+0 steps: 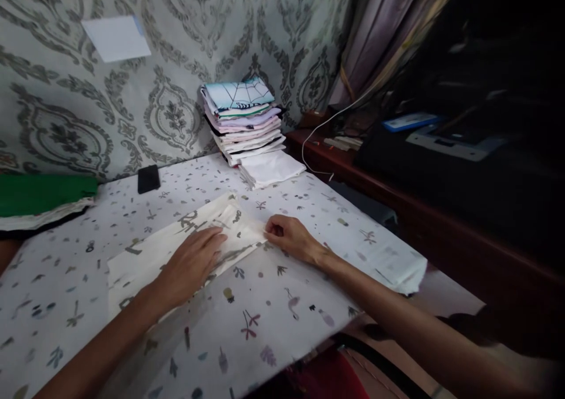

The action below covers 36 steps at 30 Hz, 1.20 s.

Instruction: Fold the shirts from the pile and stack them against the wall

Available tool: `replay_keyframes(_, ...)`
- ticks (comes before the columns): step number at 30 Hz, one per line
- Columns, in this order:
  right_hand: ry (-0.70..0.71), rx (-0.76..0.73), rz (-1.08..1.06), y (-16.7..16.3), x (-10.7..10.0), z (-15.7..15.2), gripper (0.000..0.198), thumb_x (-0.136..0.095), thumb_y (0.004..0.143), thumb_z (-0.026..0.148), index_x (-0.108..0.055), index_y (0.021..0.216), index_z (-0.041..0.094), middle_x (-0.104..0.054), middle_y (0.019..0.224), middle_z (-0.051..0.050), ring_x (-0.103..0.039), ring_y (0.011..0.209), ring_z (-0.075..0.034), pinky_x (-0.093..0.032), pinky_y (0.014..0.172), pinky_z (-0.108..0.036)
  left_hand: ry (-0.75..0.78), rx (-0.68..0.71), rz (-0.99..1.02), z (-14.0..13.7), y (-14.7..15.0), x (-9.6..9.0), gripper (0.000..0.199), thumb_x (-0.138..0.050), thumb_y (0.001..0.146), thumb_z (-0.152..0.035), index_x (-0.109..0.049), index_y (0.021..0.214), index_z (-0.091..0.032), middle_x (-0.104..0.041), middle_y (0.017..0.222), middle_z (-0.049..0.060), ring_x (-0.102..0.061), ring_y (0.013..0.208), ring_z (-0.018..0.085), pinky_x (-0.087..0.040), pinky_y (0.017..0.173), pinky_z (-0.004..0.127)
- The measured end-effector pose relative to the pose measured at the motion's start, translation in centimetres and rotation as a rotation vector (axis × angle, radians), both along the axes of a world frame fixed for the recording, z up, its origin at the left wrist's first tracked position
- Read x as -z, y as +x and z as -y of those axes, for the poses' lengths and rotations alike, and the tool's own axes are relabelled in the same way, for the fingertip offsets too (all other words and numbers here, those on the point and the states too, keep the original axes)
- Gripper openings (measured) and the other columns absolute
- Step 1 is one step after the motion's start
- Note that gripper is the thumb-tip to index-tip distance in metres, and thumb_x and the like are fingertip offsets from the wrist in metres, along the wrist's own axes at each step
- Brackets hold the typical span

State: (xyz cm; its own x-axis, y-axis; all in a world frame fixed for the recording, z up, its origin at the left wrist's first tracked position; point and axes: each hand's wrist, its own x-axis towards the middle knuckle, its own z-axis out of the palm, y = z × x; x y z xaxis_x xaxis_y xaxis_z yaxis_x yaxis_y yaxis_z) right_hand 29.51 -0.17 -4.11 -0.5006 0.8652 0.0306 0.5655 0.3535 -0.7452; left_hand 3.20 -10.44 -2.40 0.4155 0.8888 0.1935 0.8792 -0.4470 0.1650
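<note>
A cream cloth with dark printed marks (150,258), apparently a folded garment, lies on the patterned tablecloth (247,352) in front of me. My left hand (189,266) rests flat on its middle, palm down, fingers stretched out. At the cloth's right end, the thumb and fingers of my right hand (291,237) are pinched together on its edge. One flap of the cloth is folded over near its far right corner. Part of the cloth is hidden under my left hand and forearm.
Folded clothes (247,122) are stacked by the wall, with a folded white cloth (271,166) in front. A black phone (149,179) lies at the back. Green folded fabric (44,196) sits at far left. A white cable (309,134) hangs near dark red furniture (397,193) on the right.
</note>
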Motion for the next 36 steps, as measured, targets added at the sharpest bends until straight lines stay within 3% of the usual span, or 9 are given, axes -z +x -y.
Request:
replay_keyframes(5,-0.028,-0.061,-0.065,0.5,-0.2,-0.2,0.007,-0.056,0.075,0.02,-0.054,0.068,0.02,-0.053,0.063,0.003,-0.046,0.061,-0.012,-0.034,0.056,-0.024,-0.038,0.051,0.015,-2.2,0.8,-0.6,0.04,-0.028,0.105,-0.037,-0.056,0.13,-0.022,-0.059,0.14,0.01,-0.053,0.132,0.023,-0.049,0.107,0.039)
replay_keyframes(10,-0.032,-0.089,-0.046,0.8,-0.3,-0.5,0.011,-0.057,0.073,0.02,-0.049,0.066,0.021,-0.052,0.065,0.002,-0.044,0.061,-0.012,-0.034,0.056,-0.026,-0.053,0.022,0.045,-2.9,0.7,0.8,0.037,-0.032,0.104,-0.037,-0.054,0.13,-0.023,-0.057,0.143,0.009,-0.05,0.135,0.023,-0.044,0.111,0.043)
replay_keyframes(17,0.016,-0.075,0.014,0.8,-0.2,-0.6,0.007,-0.058,0.077,0.02,-0.055,0.07,0.02,-0.06,0.073,-0.001,-0.051,0.066,-0.014,-0.038,0.062,-0.027,-0.053,-0.007,0.031,-3.0,0.7,2.2,0.039,-0.032,0.104,-0.037,-0.052,0.134,-0.022,-0.051,0.149,0.011,-0.045,0.139,0.024,-0.036,0.115,0.045)
replay_keyframes(23,0.069,-0.083,-0.009,1.0,-0.4,-0.8,0.017,-0.052,0.084,0.022,-0.058,0.068,0.019,-0.06,0.074,-0.002,-0.052,0.067,-0.014,-0.039,0.063,-0.028,-0.1,-0.263,0.086,-5.5,1.2,0.7,0.037,-0.036,0.099,-0.038,-0.057,0.122,-0.017,-0.063,0.123,0.013,-0.06,0.111,0.027,-0.048,0.092,0.04)
replay_keyframes(26,0.07,-0.059,-0.086,1.3,-0.1,-1.3,0.029,-0.045,0.092,0.029,-0.061,0.071,0.019,-0.06,0.072,-0.002,-0.052,0.066,-0.014,-0.04,0.065,-0.028,-0.143,-0.353,0.117,-7.3,1.4,0.3,0.026,-0.047,0.091,-0.037,-0.06,0.104,-0.019,-0.067,0.1,0.008,-0.062,0.097,0.025,-0.046,0.081,0.034)
replay_keyframes(30,-0.059,0.031,-0.213,1.6,0.1,-1.7,0.035,-0.041,0.095,0.034,-0.064,0.073,0.018,-0.055,0.062,0.0,-0.049,0.059,-0.013,-0.039,0.06,-0.026,-0.226,-0.426,0.16,-8.4,1.4,0.4,0.015,-0.052,0.085,-0.036,-0.056,0.08,-0.022,-0.061,0.073,-0.001,-0.058,0.072,0.019,-0.036,0.064,0.029)
replay_keyframes(36,-0.056,0.006,-0.19,1.5,-0.1,-1.4,0.025,-0.053,0.089,0.035,-0.065,0.074,0.019,-0.059,0.066,0.0,-0.05,0.062,-0.013,-0.038,0.058,-0.026,-0.172,-0.434,0.231,-8.4,1.2,0.9,0.014,-0.051,0.083,-0.033,-0.052,0.075,-0.022,-0.059,0.071,-0.002,-0.054,0.069,0.017,-0.036,0.064,0.028)
